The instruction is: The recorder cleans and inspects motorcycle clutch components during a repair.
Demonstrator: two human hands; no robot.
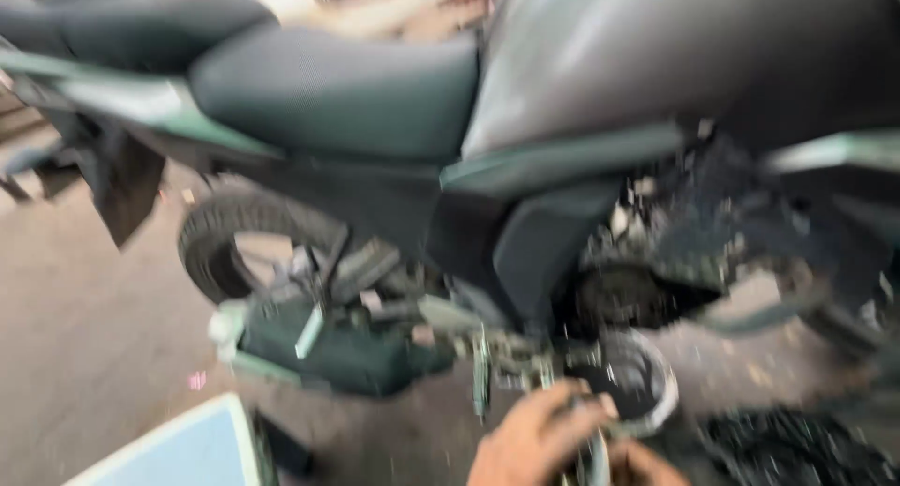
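The frame is blurred by motion. My left hand (536, 439) is at the bottom edge, its fingers curled around a slim grey metal object (592, 460) that I cannot identify. Only a small part of my right hand (649, 465) shows just to the right of that object, touching or close to it; its grip is hidden. Both hands are low beside a dark motorcycle (562, 83), just in front of a round metal pan (656, 383) on the floor under the engine area (628, 294).
The motorcycle fills the upper frame, with its black seat (337, 92) and rear tyre (220, 238) at left. A dark green box-like part (328, 355) lies beneath it. A pale blue board (178, 448) is at bottom left, dark debris (797, 444) at bottom right, on a concrete floor (84, 327).
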